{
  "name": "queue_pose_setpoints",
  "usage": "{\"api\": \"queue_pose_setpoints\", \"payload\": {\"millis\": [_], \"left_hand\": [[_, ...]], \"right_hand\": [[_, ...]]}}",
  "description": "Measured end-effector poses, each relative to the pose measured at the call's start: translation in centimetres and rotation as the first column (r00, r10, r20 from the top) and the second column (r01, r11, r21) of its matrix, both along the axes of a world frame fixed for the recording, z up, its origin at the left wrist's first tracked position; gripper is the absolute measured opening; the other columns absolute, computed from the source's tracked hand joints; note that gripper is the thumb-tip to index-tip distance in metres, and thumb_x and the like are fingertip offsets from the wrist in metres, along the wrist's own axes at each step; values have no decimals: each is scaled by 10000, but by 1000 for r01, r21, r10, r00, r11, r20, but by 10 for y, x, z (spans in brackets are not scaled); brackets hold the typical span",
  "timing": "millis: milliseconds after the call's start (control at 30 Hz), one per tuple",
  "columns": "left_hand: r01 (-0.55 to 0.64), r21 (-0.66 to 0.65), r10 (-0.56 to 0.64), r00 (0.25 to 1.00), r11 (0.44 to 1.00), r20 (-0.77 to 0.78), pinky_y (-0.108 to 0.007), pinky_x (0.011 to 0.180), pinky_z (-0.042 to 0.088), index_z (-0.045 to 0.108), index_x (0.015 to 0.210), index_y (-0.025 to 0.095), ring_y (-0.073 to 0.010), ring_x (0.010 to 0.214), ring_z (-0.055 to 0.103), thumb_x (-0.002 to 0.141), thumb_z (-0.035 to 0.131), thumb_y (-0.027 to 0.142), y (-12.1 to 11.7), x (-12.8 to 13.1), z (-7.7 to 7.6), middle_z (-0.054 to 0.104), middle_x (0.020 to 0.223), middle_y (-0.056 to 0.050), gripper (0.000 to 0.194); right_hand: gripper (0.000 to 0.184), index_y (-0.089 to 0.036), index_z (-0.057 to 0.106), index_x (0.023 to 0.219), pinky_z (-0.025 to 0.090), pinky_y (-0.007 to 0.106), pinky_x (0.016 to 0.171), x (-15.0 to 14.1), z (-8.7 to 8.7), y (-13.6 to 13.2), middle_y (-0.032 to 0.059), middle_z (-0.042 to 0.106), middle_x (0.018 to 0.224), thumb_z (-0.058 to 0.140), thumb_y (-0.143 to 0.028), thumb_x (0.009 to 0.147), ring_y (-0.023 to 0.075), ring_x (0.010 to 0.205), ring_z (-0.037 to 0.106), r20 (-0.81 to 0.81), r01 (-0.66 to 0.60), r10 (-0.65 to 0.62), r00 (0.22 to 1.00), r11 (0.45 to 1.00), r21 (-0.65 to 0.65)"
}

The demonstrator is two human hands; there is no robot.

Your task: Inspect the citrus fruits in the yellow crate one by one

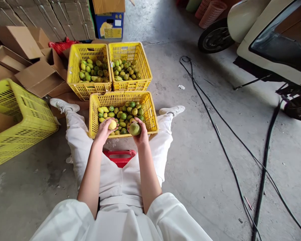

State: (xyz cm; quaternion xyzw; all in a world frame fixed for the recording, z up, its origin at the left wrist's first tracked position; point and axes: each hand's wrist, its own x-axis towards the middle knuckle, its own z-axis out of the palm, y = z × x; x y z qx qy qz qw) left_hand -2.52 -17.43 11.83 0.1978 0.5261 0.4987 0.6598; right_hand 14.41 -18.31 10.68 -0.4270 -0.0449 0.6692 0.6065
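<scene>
My left hand (103,131) is closed around a pale yellow lemon (112,125), over the near part of a yellow crate (92,115). A larger, dull green lemon (134,129) rests in the curled fingers of my right hand (142,135), at the same crate's near side. A yellowish fruit shows just behind the green one; whether my right hand touches it, I cannot tell. Inside the crate lie many green and yellow lemons (123,116). The crate stands on the floor between my legs.
Two more yellow crates (74,67) (146,68) of lemons stand behind. A larger yellow-green crate (35,110) with cardboard inside is at left, near loose cardboard boxes (37,75). Black cables (223,147) cross the floor at right, below a parked scooter (251,43).
</scene>
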Motion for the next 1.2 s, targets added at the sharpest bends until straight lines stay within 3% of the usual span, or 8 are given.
{"api": "queue_pose_setpoints", "payload": {"millis": [100,233,400,567,733,967,1067,1200], "left_hand": [[37,96,-39,999,995,18,-194,484,461,700,877,153,-128,604,647,778,740,421,-2,1,-3,701,795,-60,289],[-35,33,33,998,999,59,-173,400,345,644,752,158,-99,508,579,802,696,455,1,3,-3,632,668,-21,305],[-100,-56,110,972,993,210,-228,599,520,664,956,170,-144,693,676,865,577,314,4,2,2,718,848,-60,191],[-198,-63,208,937,978,280,-192,636,520,656,967,164,-130,756,679,876,607,278,4,0,5,739,935,-78,154],[-209,-85,225,930,974,292,-198,619,516,654,940,194,-111,695,645,879,625,353,5,-3,2,723,917,-61,172],[-242,-12,231,908,970,351,-330,891,586,685,996,195,-174,966,684,912,538,271,1,-6,0,708,905,-60,185],[-251,3,231,898,968,375,-328,934,583,691,1034,181,-165,997,686,909,542,183,1,-4,-1,726,971,-66,194],[-328,-59,325,866,943,381,-252,877,593,669,923,164,-130,915,690,903,598,152,1,-1,-2,717,904,-48,74]], "right_hand": [[136,-205,685,782,601,263,683,-2,0,0,-60,680,754,726,-310,706,103,648,627,-8,8,-9,1000,998,-68],[145,-198,637,699,600,267,647,-3,-6,3,-56,655,672,720,-314,721,111,609,609,43,82,-75,996,980,-184],[289,-205,644,777,610,320,643,3,-6,4,-25,666,691,637,-494,803,155,644,660,-58,60,-73,996,978,-201],[126,-229,606,798,593,280,630,6,-2,2,-62,658,700,691,-281,722,133,630,658,-41,73,-81,996,983,-170],[99,-238,548,741,513,237,483,5,-10,0,-59,602,592,595,-326,742,137,552,616,-51,118,-141,989,940,-319],[115,-235,527,724,483,226,445,7,-19,-2,-60,583,554,575,-338,739,134,509,592,-58,143,-176,983,920,-366],[160,-230,562,755,516,241,479,8,-19,0,-39,615,592,586,-388,770,143,553,610,-98,124,-167,981,931,-343],[214,-221,618,878,611,341,708,9,-16,1,26,707,793,580,-418,804,189,793,687,-256,91,-142,956,975,-203]]}}
